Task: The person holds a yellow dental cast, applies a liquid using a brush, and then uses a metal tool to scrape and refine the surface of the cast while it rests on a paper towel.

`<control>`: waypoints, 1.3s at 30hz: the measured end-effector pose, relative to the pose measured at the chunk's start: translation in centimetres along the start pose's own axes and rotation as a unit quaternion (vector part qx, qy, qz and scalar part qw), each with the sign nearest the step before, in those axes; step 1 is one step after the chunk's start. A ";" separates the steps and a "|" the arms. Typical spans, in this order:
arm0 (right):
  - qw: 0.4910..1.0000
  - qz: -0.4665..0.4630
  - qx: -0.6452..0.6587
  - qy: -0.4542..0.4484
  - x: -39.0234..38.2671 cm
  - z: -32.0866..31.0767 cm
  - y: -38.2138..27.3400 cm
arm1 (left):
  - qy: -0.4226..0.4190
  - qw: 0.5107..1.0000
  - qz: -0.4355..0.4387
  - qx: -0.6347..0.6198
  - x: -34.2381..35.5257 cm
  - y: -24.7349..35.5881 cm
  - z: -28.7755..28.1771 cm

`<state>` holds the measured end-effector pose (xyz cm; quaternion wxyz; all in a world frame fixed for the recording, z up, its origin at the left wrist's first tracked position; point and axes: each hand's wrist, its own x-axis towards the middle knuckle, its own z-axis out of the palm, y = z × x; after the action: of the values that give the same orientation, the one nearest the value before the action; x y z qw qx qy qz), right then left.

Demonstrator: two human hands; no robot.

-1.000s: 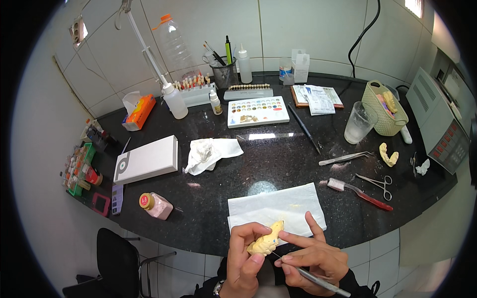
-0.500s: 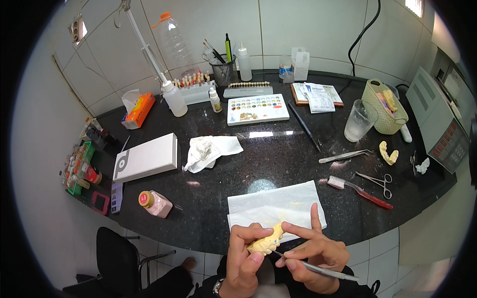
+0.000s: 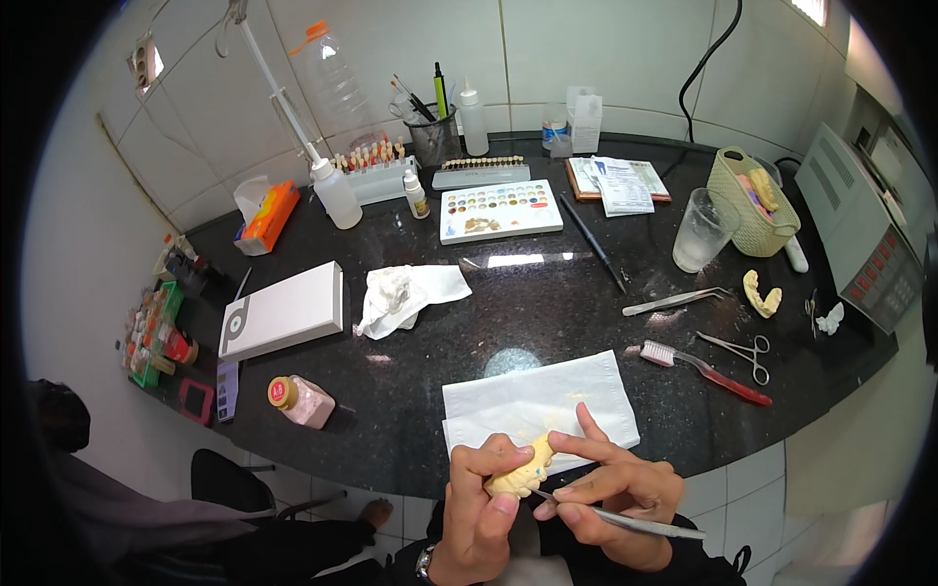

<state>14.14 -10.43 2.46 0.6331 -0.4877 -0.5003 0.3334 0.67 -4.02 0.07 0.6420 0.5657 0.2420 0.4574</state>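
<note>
My left hand grips a pale yellow plaster dental model between thumb and fingers, just in front of the counter's near edge. Small blue marks show on the model's side. In my right hand is a slim metal carving tool, held like a pen with its tip against or very close to the model's lower edge. The right index fingertip rests on the model's far end, while another finger sticks up. Behind both hands lies a white paper sheet with a little yellow dust on it.
On the right lie a red-handled brush, a clamp, tweezers and another plaster model. A glass stands beside a basket. Leftward are crumpled tissue, a white box and a jar. A seated person is at lower left.
A person's head and clothed body have come into view at the lower left, by the chair. My raised right finger leans further left. Both hands keep their holds on the model and the tool.
</note>
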 end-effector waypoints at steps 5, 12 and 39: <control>1.000 -0.012 0.011 0.015 -0.1 0.2 0.8 | 0.027 0.999 -0.032 -0.033 0.1 0.1 0.3; 0.999 -0.015 -0.001 0.031 -0.2 0.4 0.6 | 0.042 0.995 -0.062 -0.061 0.3 0.6 0.6; 0.998 0.019 -0.035 -0.040 1.5 -0.6 0.6 | -0.012 0.997 -0.030 0.069 0.9 0.3 -1.1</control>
<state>15.21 -9.09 2.33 0.5888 -0.5054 -0.5266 0.3471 0.11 -2.73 0.32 0.6180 0.6065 0.2820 0.4131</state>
